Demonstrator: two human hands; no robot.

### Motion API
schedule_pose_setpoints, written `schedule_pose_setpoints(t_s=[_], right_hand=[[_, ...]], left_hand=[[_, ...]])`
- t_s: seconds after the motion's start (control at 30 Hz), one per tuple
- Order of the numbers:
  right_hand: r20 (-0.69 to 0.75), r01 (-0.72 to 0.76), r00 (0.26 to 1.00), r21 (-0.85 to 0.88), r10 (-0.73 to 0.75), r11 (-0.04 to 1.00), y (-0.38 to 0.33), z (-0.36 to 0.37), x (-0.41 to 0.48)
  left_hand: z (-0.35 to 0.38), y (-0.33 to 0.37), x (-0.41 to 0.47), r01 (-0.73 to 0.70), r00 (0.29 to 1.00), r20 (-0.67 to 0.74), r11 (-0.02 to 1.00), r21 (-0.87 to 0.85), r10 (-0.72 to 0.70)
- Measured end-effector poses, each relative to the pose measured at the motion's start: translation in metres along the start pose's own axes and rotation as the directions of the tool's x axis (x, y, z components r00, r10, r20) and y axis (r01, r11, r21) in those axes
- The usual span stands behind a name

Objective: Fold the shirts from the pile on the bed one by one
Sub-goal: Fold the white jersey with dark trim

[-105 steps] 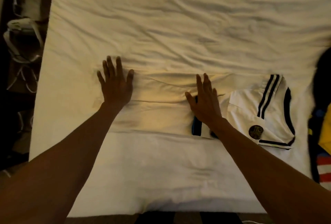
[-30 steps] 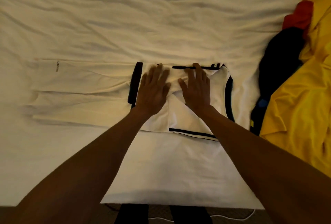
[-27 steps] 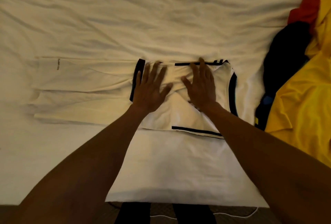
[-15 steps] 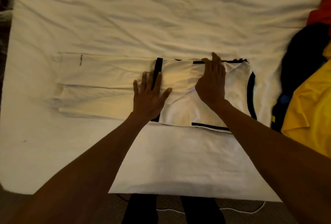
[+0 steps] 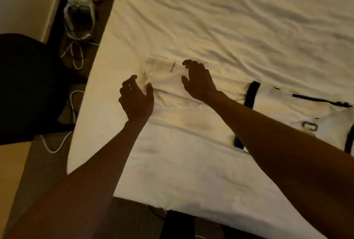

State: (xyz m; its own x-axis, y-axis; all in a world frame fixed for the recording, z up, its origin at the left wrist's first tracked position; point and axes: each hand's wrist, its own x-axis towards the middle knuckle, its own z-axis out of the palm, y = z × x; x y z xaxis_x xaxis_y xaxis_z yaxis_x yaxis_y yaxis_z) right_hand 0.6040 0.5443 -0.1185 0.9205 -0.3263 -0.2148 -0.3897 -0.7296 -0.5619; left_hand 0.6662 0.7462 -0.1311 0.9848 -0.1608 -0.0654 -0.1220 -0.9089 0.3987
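White shirt [image 5: 182,112] with black trim, long folded strip on bed [image 5: 229,18], small hem print [image 5: 172,67] unreadable, left hand [image 5: 137,99] and right hand [image 5: 199,81] loosely curled, empty

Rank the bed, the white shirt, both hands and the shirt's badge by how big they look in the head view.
1. bed, which fills most of the view
2. shirt
3. left hand and right hand: they look alike, so they are not ranked
4. badge
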Motion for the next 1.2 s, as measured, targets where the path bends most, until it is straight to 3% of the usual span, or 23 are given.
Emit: schedule_pose_setpoints(t_s=[0.07, 0.17, 0.33, 0.5, 0.57, 0.73, 0.87, 0.97, 1.2], right_hand=[[0.126, 0.034, 0.992, -0.107, -0.020, 0.994, -0.028, 0.009, 0.033], [0.256, 0.070, 0.967, -0.265, 0.000, 0.962, -0.059, 0.020, 0.075], [0.285, 0.060, 0.957, -0.373, 0.053, 0.926, -0.077, 0.033, 0.118], [0.332, 0.056, 0.943, -0.256, 0.033, 0.965, -0.082, 0.035, 0.131], [0.343, 0.074, 0.939, -0.283, 0.029, 0.956, -0.084, 0.031, 0.130], [0.420, 0.224, 0.907, -0.404, -0.038, 0.887, -0.083, 0.014, 0.121], [0.408, 0.310, 0.908, -0.499, -0.095, 0.809, -0.081, 0.004, 0.113], [0.399, 0.238, 0.915, -0.417, -0.058, 0.877, -0.076, -0.012, 0.103], [0.329, 0.113, 0.941, -0.077, -0.081, 0.991, -0.041, -0.092, 0.068]], left_hand=[[-0.010, -0.024, 0.012, 0.088, 0.992, 0.097, 0.996, -0.018, -0.086], [-0.020, -0.036, 0.024, 0.108, 0.967, 0.241, 0.990, -0.094, -0.083], [-0.022, -0.028, 0.026, 0.084, 0.888, 0.454, 0.996, -0.018, -0.067], [-0.015, -0.031, 0.044, 0.132, 0.788, 0.604, 0.991, 0.026, -0.120], [-0.014, -0.032, 0.047, 0.163, 0.753, 0.645, 0.987, 0.012, -0.132], [-0.015, -0.029, 0.037, 0.213, 0.747, 0.655, 0.974, -0.073, -0.114], [-0.027, -0.026, 0.034, 0.349, 0.736, 0.670, 0.902, -0.254, -0.096], [-0.042, -0.020, 0.028, 0.398, 0.726, 0.687, 0.836, -0.378, -0.035], [-0.066, 0.017, -0.011, 0.319, 0.859, 0.510, 0.731, -0.603, 0.046]])
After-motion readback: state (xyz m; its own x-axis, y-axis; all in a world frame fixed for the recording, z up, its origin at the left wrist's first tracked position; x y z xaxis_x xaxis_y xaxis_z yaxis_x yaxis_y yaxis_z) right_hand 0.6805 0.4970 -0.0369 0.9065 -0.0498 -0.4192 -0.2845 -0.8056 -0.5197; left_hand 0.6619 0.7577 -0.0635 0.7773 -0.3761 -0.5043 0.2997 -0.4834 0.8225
